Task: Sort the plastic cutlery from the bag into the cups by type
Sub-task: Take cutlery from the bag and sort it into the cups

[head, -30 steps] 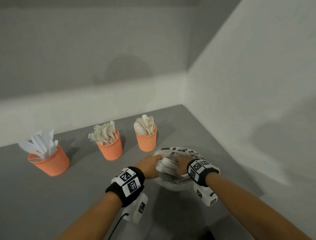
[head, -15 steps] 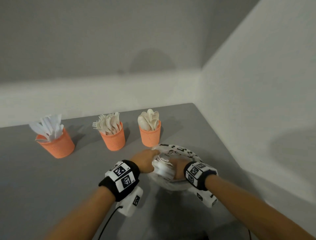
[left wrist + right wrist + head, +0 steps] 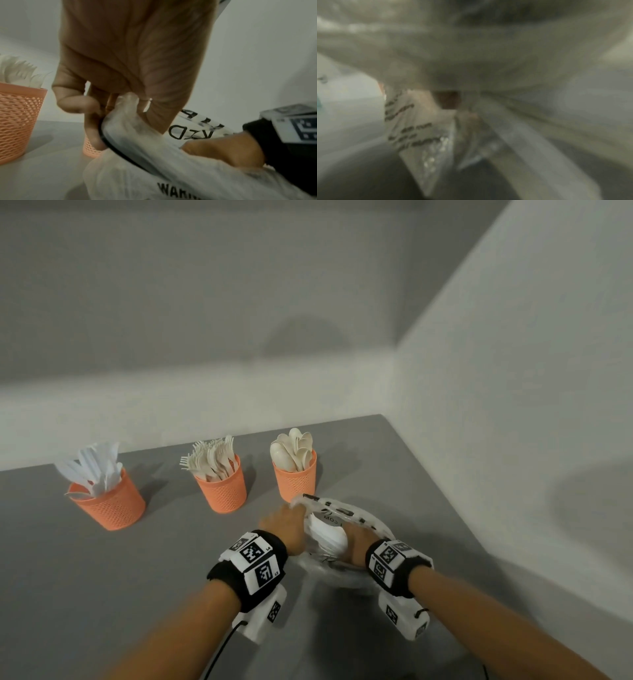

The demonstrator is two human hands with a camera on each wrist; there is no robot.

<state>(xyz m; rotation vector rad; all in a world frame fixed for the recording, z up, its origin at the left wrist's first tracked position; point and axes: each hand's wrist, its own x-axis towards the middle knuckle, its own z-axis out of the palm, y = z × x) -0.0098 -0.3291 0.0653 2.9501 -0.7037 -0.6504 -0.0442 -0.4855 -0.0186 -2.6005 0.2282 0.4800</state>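
Nearest to the person, both hands work at the bag, which lies on the gray table just in front of the spoon cup. The left hand pinches the left rim of the bag between thumb and fingers, and the left wrist view shows the plastic film folded inside this pinch. The right hand is pushed into the mouth of the bag, among the white cutlery that remains there; whether its fingers already close on a piece I cannot tell, because the right wrist view is only blur and film. Compared with one second ago, the mouth of the bag is pulled more open and stands a little higher, and the right hand sits deeper inside it. I judge from this that the next piece is being searched for, not yet taken out. Beyond the bag stands the spoon cup, full of spoons. To the left of this cup is the fork cup, and further left the knife cup, both well filled. Therefore the sorting seems far along, with only a small rest in the bag.
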